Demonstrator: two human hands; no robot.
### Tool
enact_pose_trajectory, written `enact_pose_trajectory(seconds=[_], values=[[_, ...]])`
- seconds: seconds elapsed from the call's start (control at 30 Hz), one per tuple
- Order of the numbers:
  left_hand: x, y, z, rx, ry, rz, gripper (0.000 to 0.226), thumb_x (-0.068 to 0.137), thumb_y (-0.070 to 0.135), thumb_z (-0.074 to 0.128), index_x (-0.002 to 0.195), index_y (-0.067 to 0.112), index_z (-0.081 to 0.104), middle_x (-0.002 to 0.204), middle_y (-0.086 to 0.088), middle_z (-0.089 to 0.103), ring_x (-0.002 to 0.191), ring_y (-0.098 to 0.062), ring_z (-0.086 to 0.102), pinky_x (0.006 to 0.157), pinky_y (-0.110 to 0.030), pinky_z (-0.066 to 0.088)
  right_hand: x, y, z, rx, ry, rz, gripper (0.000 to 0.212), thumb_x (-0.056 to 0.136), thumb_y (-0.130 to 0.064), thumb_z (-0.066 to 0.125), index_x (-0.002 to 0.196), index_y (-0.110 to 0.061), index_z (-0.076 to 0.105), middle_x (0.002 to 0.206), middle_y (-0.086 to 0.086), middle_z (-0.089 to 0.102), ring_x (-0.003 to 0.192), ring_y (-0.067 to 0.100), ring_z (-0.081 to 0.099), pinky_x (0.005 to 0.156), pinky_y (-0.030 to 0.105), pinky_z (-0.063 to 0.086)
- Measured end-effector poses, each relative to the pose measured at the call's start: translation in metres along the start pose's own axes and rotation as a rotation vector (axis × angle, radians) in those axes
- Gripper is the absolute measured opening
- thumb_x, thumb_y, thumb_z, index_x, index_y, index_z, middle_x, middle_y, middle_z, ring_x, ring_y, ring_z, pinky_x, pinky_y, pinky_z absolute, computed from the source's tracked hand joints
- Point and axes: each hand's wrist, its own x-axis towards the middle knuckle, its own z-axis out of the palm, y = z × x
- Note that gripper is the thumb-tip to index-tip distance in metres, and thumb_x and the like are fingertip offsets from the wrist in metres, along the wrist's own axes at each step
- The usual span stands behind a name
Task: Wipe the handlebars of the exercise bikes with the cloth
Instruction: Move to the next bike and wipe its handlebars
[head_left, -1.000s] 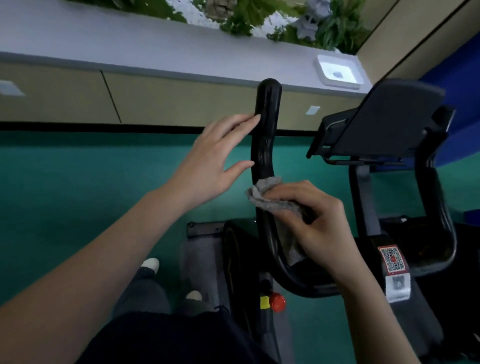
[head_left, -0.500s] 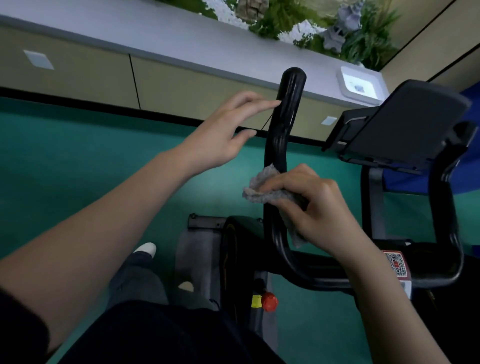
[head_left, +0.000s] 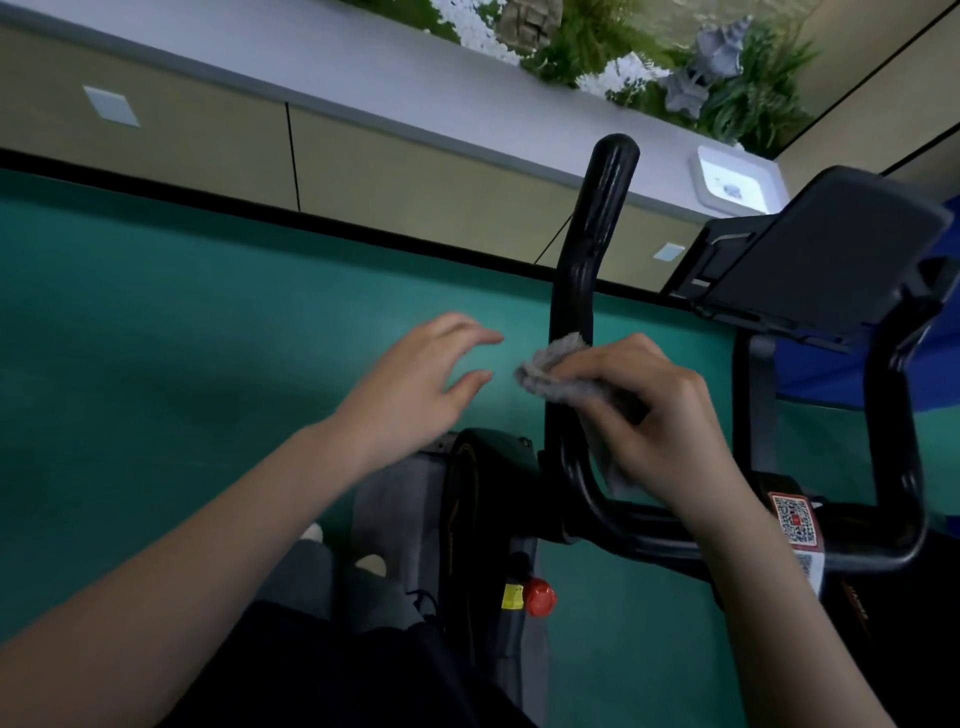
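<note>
Here the grey cloth (head_left: 558, 375) sits bunched against the black handlebar (head_left: 582, 291), wrapped round the upright left prong of the bar about halfway up, below its rounded tip and above the bend where the prong curves into the crossbar. The right hand (head_left: 657, 415) grasps the cloth, fingers curled over it and round the prong, knuckles up, with a crumpled edge of fabric poking out on the left side of the bar and a loose tail hanging down behind the palm. The right forearm rises from the lower right and crosses in front of the crossbar. The left hand (head_left: 410, 387) hovers just left of the handlebar at the same height as the cloth, holding nothing: its fingers are loosely spread and nearly straight, pointing toward the prong, the thumb apart beneath them, the fingertips near the cloth but not touching it or the bar. The left forearm reaches in from the lower left. To the right of the handlebar stands the dark console screen (head_left: 821, 249), tilted, and below the crossbar a red knob (head_left: 539, 596) shows on the bike's frame.
</note>
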Motion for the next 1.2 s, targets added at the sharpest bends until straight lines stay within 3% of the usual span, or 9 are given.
enact_pose_trajectory(seconds=[0.13,0.23,0.33,0.53,0.67,0.83,0.97,1.13,1.2], values=[[-0.025,0.010,0.012,0.010,0.062,0.035,0.030,0.091,0.032,0.056,0.114,0.014,0.064,0.109,0.003,0.063,0.106,-0.015,0.055,0.095,-0.033,0.043,0.027,0.005,0.005,-0.068,0.162,0.064,0.013,0.082,-0.002,0.069,0.093,-0.007,0.072,0.094,-0.010,0.063,0.092,0.021,0.060,0.084,0.022,0.045],[-0.030,0.022,0.021,-0.032,0.058,0.025,0.046,0.086,0.052,0.051,0.105,0.014,0.067,0.102,0.004,0.066,0.099,-0.013,0.057,0.088,-0.034,0.047,0.040,0.008,0.009,-0.083,0.224,0.140,0.018,0.081,-0.001,0.068,0.098,-0.008,0.071,0.094,-0.011,0.061,0.096,0.026,0.062,0.085,0.024,0.045],[-0.031,0.032,0.031,-0.057,0.038,0.023,0.049,0.083,0.057,0.055,0.103,0.014,0.068,0.099,0.004,0.068,0.096,-0.014,0.059,0.084,-0.034,0.048,0.032,0.004,0.005,-0.029,0.255,0.158,0.020,0.083,-0.001,0.067,0.100,-0.011,0.070,0.096,-0.015,0.061,0.098,0.024,0.062,0.086,0.029,0.048],[-0.035,0.041,0.042,-0.038,0.069,-0.021,0.056,0.077,0.060,0.060,0.106,0.013,0.064,0.101,0.003,0.065,0.096,-0.017,0.059,0.082,-0.036,0.048,0.004,-0.006,0.003,0.004,0.071,0.096,0.017,0.083,-0.006,0.069,0.098,-0.013,0.071,0.098,-0.018,0.064,0.096,0.017,0.061,0.084,0.028,0.047],[-0.041,0.047,0.051,-0.115,0.090,-0.092,0.056,0.078,0.060,0.058,0.112,0.016,0.060,0.104,0.005,0.062,0.100,-0.012,0.057,0.084,-0.034,0.049,0.017,0.001,0.003,-0.051,0.103,0.096,0.014,0.084,-0.005,0.068,0.096,-0.009,0.071,0.093,-0.015,0.062,0.094,0.021,0.061,0.083,0.029,0.048],[-0.054,0.057,0.064,-0.200,0.160,-0.174,0.068,0.078,0.067,0.046,0.125,0.019,0.055,0.105,0.010,0.060,0.100,-0.008,0.055,0.089,-0.033,0.048,0.032,0.011,-0.006,-0.073,0.117,0.057,0.017,0.084,-0.004,0.066,0.100,-0.010,0.071,0.096,-0.006,0.063,0.096,0.019,0.061,0.085,0.020,0.045],[-0.063,0.070,0.081,-0.292,0.284,-0.263,0.060,0.078,0.058,0.059,0.125,0.020,0.057,0.095,0.016,0.058,0.097,-0.007,0.057,0.089,-0.032,0.049,0.014,0.007,-0.012,0.041,-0.094,-0.053,0.013,0.084,-0.004,0.070,0.095,-0.011,0.073,0.096,-0.006,0.069,0.095,0.016,0.062,0.084,0.025,0.048],[-0.067,0.081,0.098,-0.384,0.433,-0.402,0.043,0.072,0.051,0.068,0.100,0.018,0.067,0.089,0.012,0.064,0.087,-0.001,0.058,0.079,-0.024,0.047,-0.002,0.001,-0.010,0.046,-0.316,-0.155,0.022,0.077,0.004,0.074,0.096,-0.008,0.074,0.090,-0.002,0.070,0.090,0.016,0.060,0.079,0.025,0.049],[-0.068,0.084,0.102,-0.420,0.463,-0.430,0.042,0.072,0.049,0.069,0.099,0.016,0.068,0.089,0.010,0.065,0.086,0.000,0.058,0.078,-0.022,0.047,0.000,-0.001,-0.011,0.033,-0.354,-0.158,0.021,0.078,0.001,0.074,0.097,-0.009,0.074,0.088,-0.008,0.067,0.088,0.016,0.060,0.078,0.023,0.049]])
